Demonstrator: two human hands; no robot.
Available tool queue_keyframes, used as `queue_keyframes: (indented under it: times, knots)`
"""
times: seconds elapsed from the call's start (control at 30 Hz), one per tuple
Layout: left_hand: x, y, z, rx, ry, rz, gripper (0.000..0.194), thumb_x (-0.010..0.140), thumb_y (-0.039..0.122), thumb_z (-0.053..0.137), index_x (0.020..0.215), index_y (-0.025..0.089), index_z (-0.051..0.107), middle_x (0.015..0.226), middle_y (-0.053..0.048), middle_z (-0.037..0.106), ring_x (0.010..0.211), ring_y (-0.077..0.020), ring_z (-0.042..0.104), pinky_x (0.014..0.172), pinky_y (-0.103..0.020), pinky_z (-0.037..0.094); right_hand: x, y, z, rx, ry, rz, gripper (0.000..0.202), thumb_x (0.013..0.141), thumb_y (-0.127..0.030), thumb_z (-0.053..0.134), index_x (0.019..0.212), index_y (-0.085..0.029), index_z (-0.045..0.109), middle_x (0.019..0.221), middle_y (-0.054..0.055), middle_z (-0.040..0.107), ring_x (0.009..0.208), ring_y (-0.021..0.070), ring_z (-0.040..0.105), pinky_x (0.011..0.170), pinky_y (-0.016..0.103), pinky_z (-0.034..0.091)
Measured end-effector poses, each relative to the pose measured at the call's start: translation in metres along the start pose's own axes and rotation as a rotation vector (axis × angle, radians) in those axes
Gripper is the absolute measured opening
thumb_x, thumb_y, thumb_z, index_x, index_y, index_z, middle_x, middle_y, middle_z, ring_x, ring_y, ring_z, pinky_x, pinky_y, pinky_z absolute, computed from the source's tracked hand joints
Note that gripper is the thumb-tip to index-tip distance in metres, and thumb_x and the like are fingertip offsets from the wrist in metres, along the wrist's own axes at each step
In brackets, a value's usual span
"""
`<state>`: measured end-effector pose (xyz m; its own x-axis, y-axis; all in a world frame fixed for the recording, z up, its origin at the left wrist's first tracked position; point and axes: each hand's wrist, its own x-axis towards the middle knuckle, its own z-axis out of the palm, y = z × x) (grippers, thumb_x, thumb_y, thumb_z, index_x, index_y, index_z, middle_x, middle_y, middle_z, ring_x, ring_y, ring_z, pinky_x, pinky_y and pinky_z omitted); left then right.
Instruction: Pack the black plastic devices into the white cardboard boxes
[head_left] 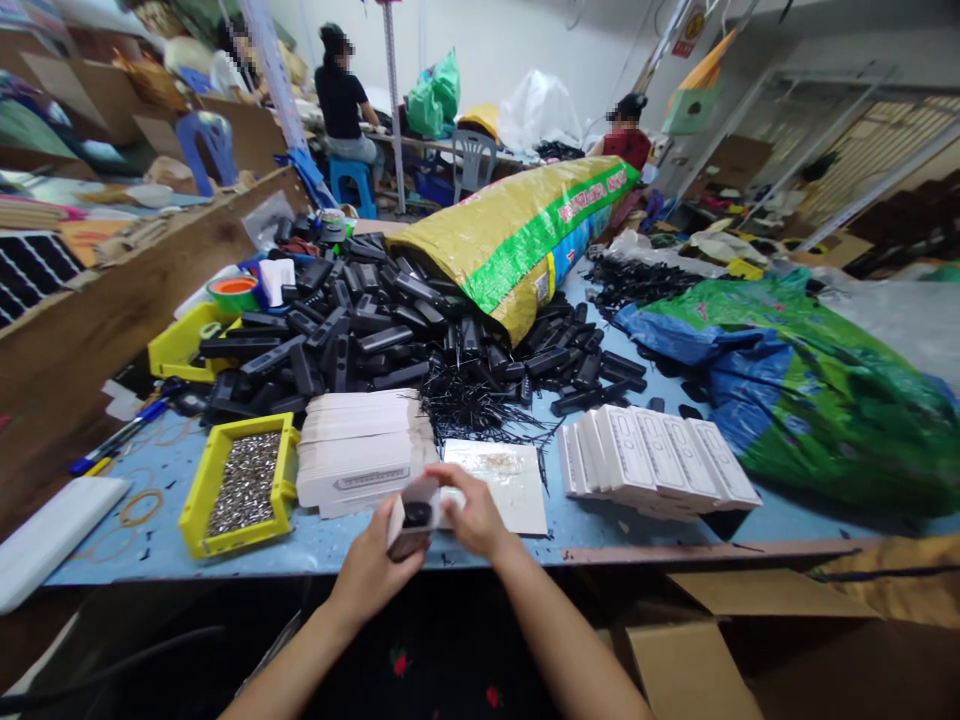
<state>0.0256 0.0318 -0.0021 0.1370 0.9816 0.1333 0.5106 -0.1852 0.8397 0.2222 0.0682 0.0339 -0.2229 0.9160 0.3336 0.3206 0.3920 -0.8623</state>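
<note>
Near the table's front edge, my left hand (375,572) is wrapped round a small white box (415,508) whose near end is open, with a black item inside. My right hand (474,510) has its fingers at the right side of the box, at a thin white flap; its grip is partly hidden. Behind them lie a stack of flat white cartons (360,450) and a white board (502,485). A row of printed white boxes (652,455) leans to the right. Black plastic casings (352,330) and thin black pieces (469,400) are heaped farther back.
A yellow bin (196,535) of small metal parts sits left, another yellow bin (169,352) behind it. A gold-and-green sack (517,230) lies over the casings, a green-blue bag (847,400) right. Open cardboard (690,665) is below. Several people sit beyond.
</note>
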Motion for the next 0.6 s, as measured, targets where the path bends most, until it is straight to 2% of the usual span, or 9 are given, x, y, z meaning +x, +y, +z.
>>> queue_keyframes:
  times: [0.03, 0.1, 0.17, 0.23, 0.3, 0.43, 0.53, 0.6]
  knots:
    - [0.002, -0.002, 0.000, 0.052, -0.015, 0.000, 0.065, 0.070, 0.035, 0.067, 0.125, 0.019, 0.038, 0.110, -0.011, 0.062, 0.096, -0.0254, 0.064, 0.082, -0.038, 0.052, 0.011, 0.012, -0.009, -0.196, 0.017, 0.080, 0.032, 0.094, -0.039, 0.039, 0.108, -0.019, 0.060, 0.100, 0.007, 0.064, 0.092, 0.0174, 0.060, 0.083, 0.029, 0.047]
    - [0.006, -0.004, -0.001, 0.113, -0.008, -0.016, 0.066, 0.072, 0.036, 0.064, 0.127, 0.018, 0.034, 0.106, -0.009, 0.064, 0.092, -0.0239, 0.066, 0.078, -0.035, 0.053, 0.033, 0.037, -0.026, -0.641, 0.060, 0.280, 0.026, 0.092, -0.026, 0.041, 0.097, -0.017, 0.066, 0.097, 0.009, 0.063, 0.093, 0.0187, 0.057, 0.084, 0.030, 0.044]
    - [0.008, -0.005, -0.002, 0.116, -0.021, -0.030, 0.066, 0.071, 0.037, 0.064, 0.127, 0.018, 0.034, 0.107, -0.009, 0.063, 0.092, -0.0242, 0.066, 0.079, -0.035, 0.052, 0.050, 0.058, -0.038, -0.843, 0.014, 0.360, 0.021, 0.087, -0.020, 0.049, 0.094, -0.015, 0.069, 0.096, 0.011, 0.062, 0.095, 0.0217, 0.054, 0.085, 0.032, 0.042]
    - [0.008, -0.006, -0.003, 0.073, -0.051, -0.055, 0.067, 0.071, 0.037, 0.064, 0.128, 0.019, 0.034, 0.111, -0.009, 0.062, 0.096, -0.0248, 0.064, 0.082, -0.034, 0.051, 0.059, 0.069, -0.045, -0.879, -0.064, 0.332, 0.020, 0.085, -0.018, 0.051, 0.092, -0.016, 0.070, 0.094, 0.011, 0.061, 0.095, 0.0227, 0.052, 0.084, 0.032, 0.041]
    - [0.008, -0.007, -0.004, 0.027, -0.071, -0.074, 0.067, 0.071, 0.037, 0.065, 0.128, 0.021, 0.034, 0.117, -0.010, 0.060, 0.103, -0.0258, 0.062, 0.087, -0.034, 0.049, 0.062, 0.071, -0.048, -0.912, -0.139, 0.285, 0.020, 0.086, -0.017, 0.050, 0.091, -0.017, 0.070, 0.094, 0.011, 0.061, 0.095, 0.0224, 0.051, 0.082, 0.031, 0.040]
    - [0.011, -0.006, -0.006, -0.018, -0.064, -0.081, 0.069, 0.069, 0.036, 0.067, 0.129, 0.022, 0.036, 0.120, -0.010, 0.058, 0.107, -0.0269, 0.059, 0.091, -0.035, 0.046, 0.061, 0.062, -0.059, -0.950, -0.227, 0.200, 0.020, 0.087, -0.015, 0.047, 0.091, -0.017, 0.067, 0.101, 0.011, 0.060, 0.098, 0.0225, 0.049, 0.084, 0.032, 0.038]
    - [0.017, -0.001, -0.005, -0.039, -0.081, -0.034, 0.069, 0.068, 0.034, 0.068, 0.130, 0.021, 0.039, 0.123, -0.010, 0.057, 0.109, -0.0267, 0.057, 0.094, -0.035, 0.044, 0.057, 0.054, -0.073, -0.945, -0.278, 0.171, 0.019, 0.086, -0.011, 0.047, 0.092, -0.017, 0.065, 0.095, 0.010, 0.061, 0.093, 0.0207, 0.052, 0.083, 0.031, 0.038]
    - [0.022, 0.003, -0.003, -0.061, -0.096, -0.001, 0.072, 0.068, 0.033, 0.068, 0.132, 0.020, 0.038, 0.128, -0.010, 0.054, 0.114, -0.0271, 0.054, 0.098, -0.036, 0.041, 0.050, 0.046, -0.080, -0.897, -0.240, 0.166, 0.020, 0.088, -0.012, 0.047, 0.096, -0.018, 0.064, 0.094, 0.008, 0.061, 0.089, 0.0187, 0.055, 0.080, 0.029, 0.040]
